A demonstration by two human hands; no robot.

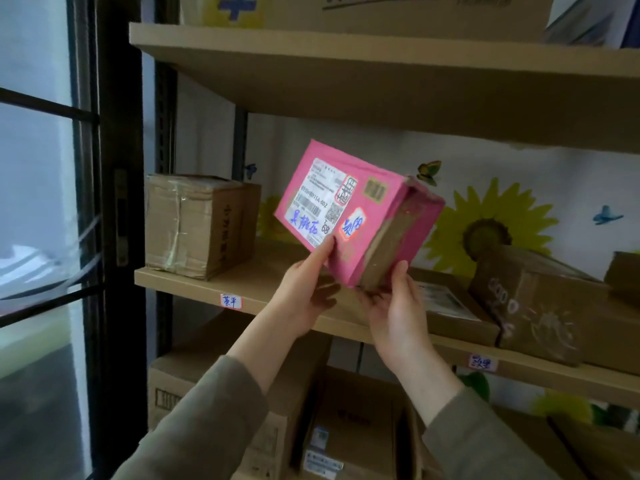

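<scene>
A pink parcel box with a white shipping label and blue handwriting is held tilted in the air in front of the middle shelf. My left hand grips its lower left corner, thumb on the labelled face. My right hand holds the lower right end, where brown tape runs over the pink cardboard. Both hands are under and around the box's near edge.
A taped brown box stands at the shelf's left end. Flat and crumpled brown parcels lie at the right. More cartons fill the shelf below, and others sit on the top shelf. A dark-framed window is at left.
</scene>
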